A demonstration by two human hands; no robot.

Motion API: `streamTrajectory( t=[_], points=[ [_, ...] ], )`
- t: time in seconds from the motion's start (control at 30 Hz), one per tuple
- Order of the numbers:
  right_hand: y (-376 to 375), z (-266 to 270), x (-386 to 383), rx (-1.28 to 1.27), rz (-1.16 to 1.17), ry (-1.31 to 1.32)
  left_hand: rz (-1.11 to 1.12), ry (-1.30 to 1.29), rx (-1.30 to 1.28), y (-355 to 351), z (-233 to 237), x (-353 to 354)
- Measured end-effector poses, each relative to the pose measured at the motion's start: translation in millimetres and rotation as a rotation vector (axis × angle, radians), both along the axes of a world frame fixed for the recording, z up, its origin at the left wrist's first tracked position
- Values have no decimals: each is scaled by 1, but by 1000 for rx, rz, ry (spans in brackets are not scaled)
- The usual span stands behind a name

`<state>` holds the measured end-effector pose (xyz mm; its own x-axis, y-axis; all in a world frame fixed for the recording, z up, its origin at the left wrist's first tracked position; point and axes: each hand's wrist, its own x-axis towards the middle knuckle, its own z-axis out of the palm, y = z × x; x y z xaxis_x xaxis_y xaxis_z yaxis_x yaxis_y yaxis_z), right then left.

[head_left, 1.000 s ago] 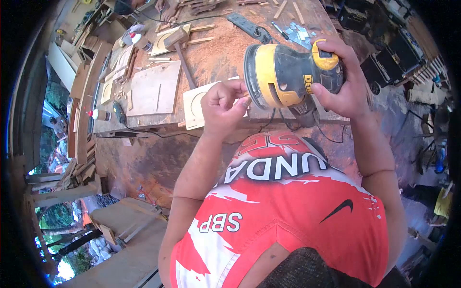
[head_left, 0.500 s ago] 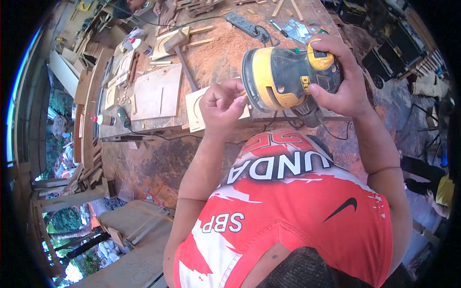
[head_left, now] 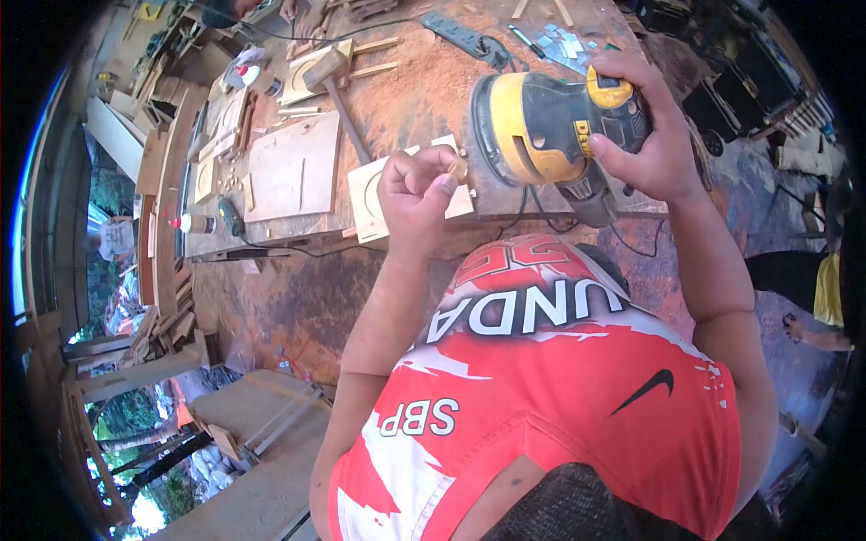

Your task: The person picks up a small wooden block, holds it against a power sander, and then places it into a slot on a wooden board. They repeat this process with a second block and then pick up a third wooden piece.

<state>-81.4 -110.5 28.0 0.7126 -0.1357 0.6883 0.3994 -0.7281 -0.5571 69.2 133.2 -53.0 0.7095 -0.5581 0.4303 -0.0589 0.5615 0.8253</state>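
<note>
My right hand [head_left: 663,135] is wrapped round the body of a yellow and black random orbital sander [head_left: 541,126]. The sander is tipped on its side above the table's near edge, its round pad facing left. Between the thumb and fingers of my left hand [head_left: 415,189] is a small wooden piece [head_left: 458,169], held just left of the pad with a narrow gap. Under the left hand lies a pale wooden panel [head_left: 368,203] with a curved cut line. A wooden mallet [head_left: 338,90] rests behind it.
Sawdust covers much of the worktable [head_left: 433,99]. A flat board [head_left: 293,171], a glue bottle [head_left: 194,224] and a black-handled tool [head_left: 231,216] lie to the left. A power strip [head_left: 460,41] and sandpaper pieces [head_left: 564,45] are at the back. Another person's hand [head_left: 307,16] is at the far edge.
My left hand has drawn the small wooden piece slightly away from the sander's pad, so more of it shows. The sander has shifted a little to the right.
</note>
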Motion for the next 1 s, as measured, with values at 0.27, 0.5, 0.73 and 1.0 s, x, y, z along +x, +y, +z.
streamTrajectory(
  t=[0.27,0.5,0.73,1.0],
  points=[
    [14,1,1,-28,58,10,25,64,-47,-5,-5,7],
    [12,-1,5,-25,54,13,-65,28,-2,-1,-7,2],
    [-1,-13,6,12,-24,113,-41,140,28,1,-13,2],
    [-14,-71,0,-152,-126,438,-87,456,106,4,-24,1]
  ],
)
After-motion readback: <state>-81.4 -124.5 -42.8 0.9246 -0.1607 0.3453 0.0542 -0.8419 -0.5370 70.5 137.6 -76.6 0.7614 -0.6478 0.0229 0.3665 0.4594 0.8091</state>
